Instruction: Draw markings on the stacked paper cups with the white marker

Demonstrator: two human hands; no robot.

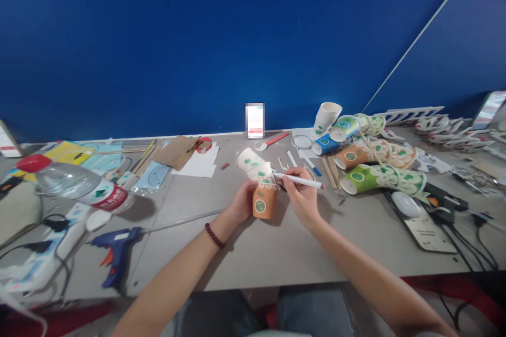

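Observation:
In the middle of the head view, my left hand (242, 201) is closed around the side of a joined paper cup piece. Its lower part is an orange paper cup (264, 203) with a green round emblem, standing bottom toward me. White paper cups with green leaf prints (253, 165) bend up and to the left from it. My right hand (302, 192) grips a white marker (302, 180), whose tip end points at the white cup part. The marker's tip is partly hidden, so I cannot tell whether it touches.
On the right lie several bent cup pieces (369, 179), a stack of white cups (327, 118) and markers (309, 162). A blue glue gun (116, 253), a plastic bottle (85, 184) and a power strip (51, 253) occupy the left. A phone (255, 121) stands against the blue wall.

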